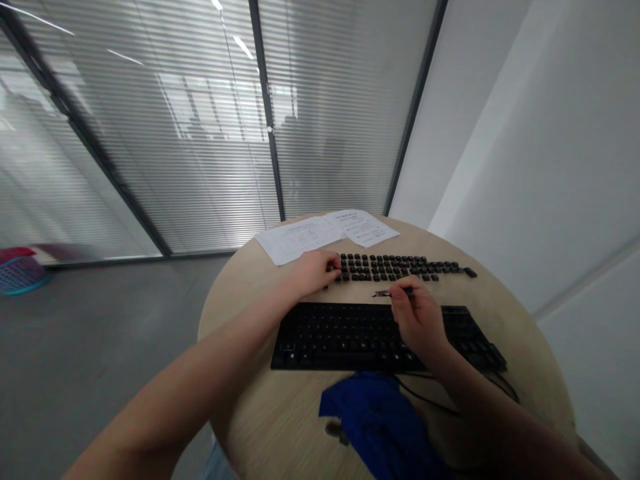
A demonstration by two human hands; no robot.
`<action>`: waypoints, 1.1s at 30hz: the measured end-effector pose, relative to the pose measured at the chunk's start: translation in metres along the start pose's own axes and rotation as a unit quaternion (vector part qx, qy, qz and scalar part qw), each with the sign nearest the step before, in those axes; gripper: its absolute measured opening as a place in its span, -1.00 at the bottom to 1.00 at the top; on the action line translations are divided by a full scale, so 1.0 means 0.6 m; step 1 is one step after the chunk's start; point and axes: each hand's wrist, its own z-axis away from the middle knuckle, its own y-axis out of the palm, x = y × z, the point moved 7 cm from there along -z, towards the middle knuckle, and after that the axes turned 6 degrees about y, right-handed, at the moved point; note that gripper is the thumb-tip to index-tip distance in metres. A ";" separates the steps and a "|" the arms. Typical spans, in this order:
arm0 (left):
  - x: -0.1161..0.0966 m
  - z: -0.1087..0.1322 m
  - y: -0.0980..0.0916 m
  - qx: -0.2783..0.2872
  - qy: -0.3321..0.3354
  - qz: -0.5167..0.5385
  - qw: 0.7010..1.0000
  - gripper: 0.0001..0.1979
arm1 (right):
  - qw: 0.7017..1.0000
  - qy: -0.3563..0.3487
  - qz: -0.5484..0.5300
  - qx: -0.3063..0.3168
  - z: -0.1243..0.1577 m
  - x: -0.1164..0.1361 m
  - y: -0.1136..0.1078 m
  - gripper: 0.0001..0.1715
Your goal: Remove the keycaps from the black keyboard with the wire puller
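Rows of loose black keycaps (380, 267) lie across the tabletop. My left hand (317, 270) is at the left end of these rows, its fingers curled together at the keycaps. Whether a keycap is between its fingertips cannot be made out. My right hand (417, 310) is closed around a thin metal tool like a keycap puller (383, 293), whose tip points left. This tool hangs between the keycap rows and a black keyboard (340, 337). The right hand and wrist cover part of the keyboard's right side.
Two printed paper sheets (300, 237) lie behind the keycaps on the round wooden table (270, 413). Nearest me is a crumpled blue cloth (377, 417), with a black cable (425, 398) beside it. A basket (23, 272) stands on the floor at far left.
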 end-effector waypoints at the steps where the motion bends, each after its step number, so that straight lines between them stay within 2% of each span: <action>1: -0.006 -0.002 0.010 0.008 0.010 -0.011 1.000 -0.93 | 1.000 0.011 0.000 0.002 0.005 -0.013 0.001 -0.72; 4: -0.015 0.001 0.035 0.035 0.035 -0.043 0.998 -0.94 | 1.000 0.020 0.009 0.021 0.015 -0.035 0.008 -0.73; 8: -0.012 0.010 0.054 0.069 0.070 -0.097 0.990 -0.93 | 0.999 0.005 0.008 0.041 0.019 -0.030 0.015 -0.75; 19: 0.002 0.014 0.063 0.100 0.068 -0.130 0.984 -0.91 | 0.997 -0.020 -0.003 0.068 0.027 -0.017 0.021 -0.78; 33: 0.006 0.016 0.056 0.113 0.045 -0.124 0.985 -0.86 | 0.996 0.016 -0.018 0.086 0.035 -0.037 0.023 -0.73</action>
